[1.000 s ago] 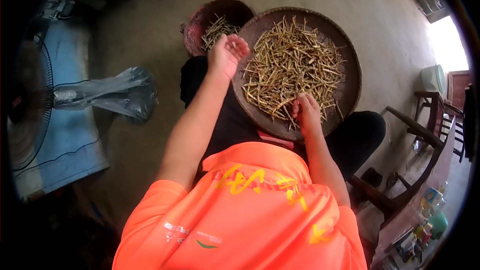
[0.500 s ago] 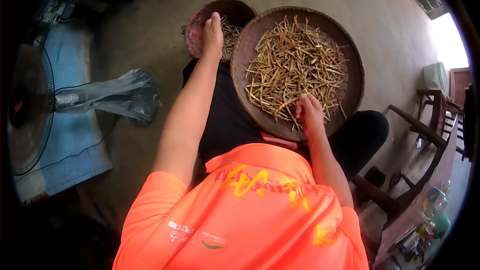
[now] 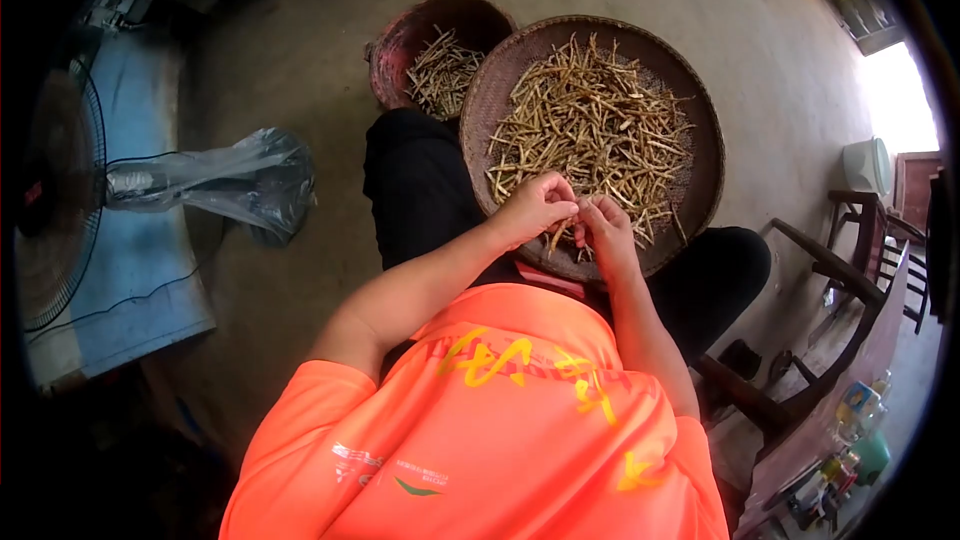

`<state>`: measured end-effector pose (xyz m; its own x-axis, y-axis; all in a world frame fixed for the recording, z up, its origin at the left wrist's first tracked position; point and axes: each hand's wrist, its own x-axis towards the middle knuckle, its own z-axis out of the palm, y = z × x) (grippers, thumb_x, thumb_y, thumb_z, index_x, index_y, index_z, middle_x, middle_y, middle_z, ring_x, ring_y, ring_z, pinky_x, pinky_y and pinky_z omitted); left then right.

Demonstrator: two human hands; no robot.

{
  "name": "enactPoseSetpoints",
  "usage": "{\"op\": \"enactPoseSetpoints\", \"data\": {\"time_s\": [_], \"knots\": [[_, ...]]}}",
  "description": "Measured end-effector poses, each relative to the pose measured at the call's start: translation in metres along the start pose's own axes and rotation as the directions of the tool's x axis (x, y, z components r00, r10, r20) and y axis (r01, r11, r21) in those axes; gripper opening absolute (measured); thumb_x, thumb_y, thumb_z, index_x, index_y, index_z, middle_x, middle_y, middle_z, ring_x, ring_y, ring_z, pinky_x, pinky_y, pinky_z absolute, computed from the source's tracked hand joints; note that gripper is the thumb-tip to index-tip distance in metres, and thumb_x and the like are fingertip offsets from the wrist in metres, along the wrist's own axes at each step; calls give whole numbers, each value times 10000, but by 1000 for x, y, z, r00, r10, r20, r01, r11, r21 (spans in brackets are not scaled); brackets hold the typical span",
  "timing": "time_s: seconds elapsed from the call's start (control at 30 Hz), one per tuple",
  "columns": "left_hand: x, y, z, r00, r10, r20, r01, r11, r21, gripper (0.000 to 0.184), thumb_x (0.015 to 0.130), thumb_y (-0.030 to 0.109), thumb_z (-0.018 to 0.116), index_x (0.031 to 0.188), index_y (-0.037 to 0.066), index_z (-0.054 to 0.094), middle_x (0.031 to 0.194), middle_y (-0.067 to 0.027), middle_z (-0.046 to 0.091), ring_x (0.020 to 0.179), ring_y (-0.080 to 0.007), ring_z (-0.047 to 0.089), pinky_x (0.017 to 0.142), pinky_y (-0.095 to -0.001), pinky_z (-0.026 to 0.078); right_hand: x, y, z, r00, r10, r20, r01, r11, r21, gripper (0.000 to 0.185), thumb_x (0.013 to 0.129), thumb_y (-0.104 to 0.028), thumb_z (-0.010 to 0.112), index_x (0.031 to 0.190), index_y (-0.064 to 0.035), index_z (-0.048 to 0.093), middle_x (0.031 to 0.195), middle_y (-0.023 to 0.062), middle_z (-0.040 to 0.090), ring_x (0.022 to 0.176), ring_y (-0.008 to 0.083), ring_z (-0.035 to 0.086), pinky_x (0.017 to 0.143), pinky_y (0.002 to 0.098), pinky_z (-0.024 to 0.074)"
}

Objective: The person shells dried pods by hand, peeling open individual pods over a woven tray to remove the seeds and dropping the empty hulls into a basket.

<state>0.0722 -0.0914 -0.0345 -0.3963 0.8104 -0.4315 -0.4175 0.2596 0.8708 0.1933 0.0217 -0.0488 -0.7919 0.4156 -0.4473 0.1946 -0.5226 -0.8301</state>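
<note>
A wide, round woven tray rests on my lap, heaped with thin brown dried bean pods. Over its near edge my two hands meet, fingertips almost touching. My left hand is closed in a pinch, with a pod showing below its fingers. My right hand is pinched too, at what looks like the same pod; the fingers partly hide it. Beyond my left knee stands a reddish basket with more pods inside, its right side overlapped by the tray.
To the left are a fan, a pale blue board and a clear plastic bag. Wooden chairs stand on the right, near a table with bottles. A pale bucket sits farther back.
My left hand has come back from over the reddish basket to the tray and now meets my right hand. The right hand has stayed near the tray's near edge.
</note>
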Motion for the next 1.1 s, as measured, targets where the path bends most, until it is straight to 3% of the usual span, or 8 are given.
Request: {"op": "enactPoseSetpoints", "data": {"time_s": [0.13, 0.2, 0.33, 0.53, 0.83, 1.1], "knots": [[-6, -7, -5, 1000, 2, 9, -1, 1000, -7, 112, 871, 102, 608, 931, 54, 527, 797, -13, 594, 694, -73, 568, 578, -205, 466, -3, -4, 7, 999, 7, 33, -7, 1000, -6, 151, 927, -178, 543, 902, -31, 563, 701, 3, 566, 541, 60, 500, 478, 190, 392], [-10, -8, -4, 998, -65, 4, 65, 990, -126, 99, 876, 101, 596, 931, 47, 535, 818, -35, 614, 684, -93, 588, 581, -214, 484, -8, -9, 13, 999, -13, 41, 16, 996, -92, 157, 932, -174, 530, 905, -24, 566, 696, 3, 572, 552, 56, 506, 486, 180, 393], [-8, -24, -4, 999, -53, 11, 54, 981, -186, 119, 881, 90, 580, 974, 20, 553, 830, -66, 626, 679, -131, 615, 595, -243, 516, -13, -11, 14, 997, 38, -74, -55, 970, -238, 212, 909, -202, 568, 863, 5, 572, 641, 15, 574, 488, 65, 508, 434, 193, 387], [-15, -18, 4, 997, -74, 23, 77, 987, -142, 141, 886, 87, 577, 1002, 14, 544, 848, -55, 608, 684, -105, 602, 627, -236, 524, -20, -6, 10, 984, 49, -170, -90, 967, -239, 218, 870, -184, 617, 786, 13, 574, 625, 28, 582, 487, 77, 531, 433, 215, 418], [-21, -13, 6, 986, -145, 83, 162, 951, -263, 147, 881, 116, 594, 988, 70, 504, 823, -23, 596, 702, -99, 589, 613, -238, 505, -20, 0, 1, 995, 12, -97, -29, 983, -181, 159, 886, -163, 583, 875, -4, 571, 684, 17, 584, 555, 65, 533, 478, 204, 429], [-19, -16, 9, 995, 95, 21, -93, 993, -71, 124, 871, 91, 607, 950, 60, 515, 813, 1, 575, 721, -60, 540, 638, -200, 452, -22, -6, 1, 996, 76, -53, -78, 996, -44, 144, 881, -167, 596, 909, -26, 582, 711, 12, 579, 571, 64, 522, 504, 201, 432]]}}
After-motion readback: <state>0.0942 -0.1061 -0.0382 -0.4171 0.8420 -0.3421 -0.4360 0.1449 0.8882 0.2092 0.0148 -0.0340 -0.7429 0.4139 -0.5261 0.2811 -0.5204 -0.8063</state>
